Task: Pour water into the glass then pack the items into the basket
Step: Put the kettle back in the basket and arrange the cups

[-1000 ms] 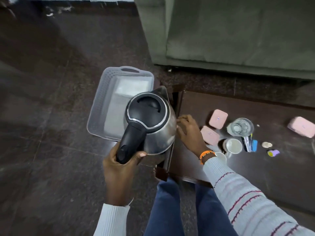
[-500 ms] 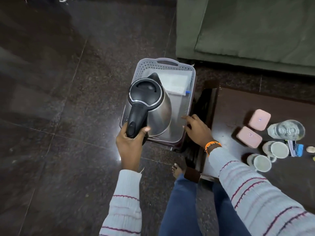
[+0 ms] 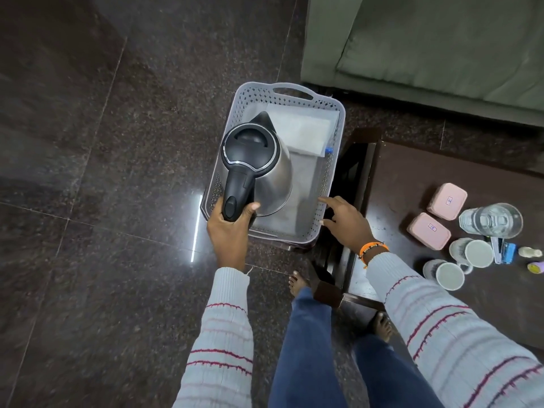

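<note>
My left hand (image 3: 228, 231) grips the black handle of a steel kettle (image 3: 259, 163) with a black lid. The kettle sits inside the grey perforated basket (image 3: 332, 160) on the dark floor, over its left half. My right hand (image 3: 344, 222) touches the basket's near right rim with a pointing finger. On the dark wooden table at the right stand a glass of water (image 3: 490, 220), two pink lidded boxes (image 3: 447, 201) (image 3: 428, 231) and two white mugs (image 3: 474, 253) (image 3: 447, 274).
A white folded sheet (image 3: 303, 131) lies in the basket's far part. A blue stapler (image 3: 504, 253) and small items sit beside the mugs. A green sofa (image 3: 426, 45) stands behind the table (image 3: 412, 178). My bare feet are by the table's corner.
The kettle has moved from above the basket's near edge down into the basket. My right hand went from the table edge to the basket's rim. The view shifted left.
</note>
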`<state>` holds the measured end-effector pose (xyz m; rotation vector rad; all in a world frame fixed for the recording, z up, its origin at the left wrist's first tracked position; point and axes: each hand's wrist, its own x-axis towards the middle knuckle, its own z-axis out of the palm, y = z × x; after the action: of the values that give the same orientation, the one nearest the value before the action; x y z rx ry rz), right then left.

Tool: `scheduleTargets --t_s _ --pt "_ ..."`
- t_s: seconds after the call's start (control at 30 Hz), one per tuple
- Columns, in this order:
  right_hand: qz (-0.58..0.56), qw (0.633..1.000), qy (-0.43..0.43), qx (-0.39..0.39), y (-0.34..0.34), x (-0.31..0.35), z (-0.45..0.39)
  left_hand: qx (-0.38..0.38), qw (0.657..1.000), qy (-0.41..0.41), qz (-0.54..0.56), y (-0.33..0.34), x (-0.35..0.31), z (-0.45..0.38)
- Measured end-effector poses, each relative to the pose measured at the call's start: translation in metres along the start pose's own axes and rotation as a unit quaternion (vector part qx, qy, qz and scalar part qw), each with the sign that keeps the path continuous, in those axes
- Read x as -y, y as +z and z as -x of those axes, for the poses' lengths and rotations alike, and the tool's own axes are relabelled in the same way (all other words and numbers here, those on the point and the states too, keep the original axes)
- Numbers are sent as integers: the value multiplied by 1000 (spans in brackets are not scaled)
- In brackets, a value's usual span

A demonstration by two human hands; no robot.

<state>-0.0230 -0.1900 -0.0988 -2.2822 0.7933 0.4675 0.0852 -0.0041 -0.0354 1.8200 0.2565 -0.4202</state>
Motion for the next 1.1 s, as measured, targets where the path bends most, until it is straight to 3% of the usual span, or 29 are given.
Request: scheduleTargets --t_s 0.2,0.33,0.4,0.47,0.57,0.7,0.93,1.1 --pt "-27 1000 -12 -1 -1 -1 0 -37 996 32 -71 6 2 18" --pt "-106 993 -47 -4 -6 -11 10 -112 975 158 -108 24 -6 56" --pt "-144 988 -57 -21 -13 -21 20 -113 963 210 -125 40 -9 80" --pt "-165 984 -57 -34 -22 -40 33 -52 966 223 -117 65 -9 105" --pt "-178 982 -46 -49 -41 -81 55 70 979 167 -95 117 -4 140" --pt "-158 984 3 -80 -75 -162 83 209 967 94 -113 193 15 187" --pt "-56 981 96 -159 -131 -302 90 290 941 26 -171 307 51 249" --pt "24 992 102 -68 -147 -353 64 298 935 1 -191 360 63 274"
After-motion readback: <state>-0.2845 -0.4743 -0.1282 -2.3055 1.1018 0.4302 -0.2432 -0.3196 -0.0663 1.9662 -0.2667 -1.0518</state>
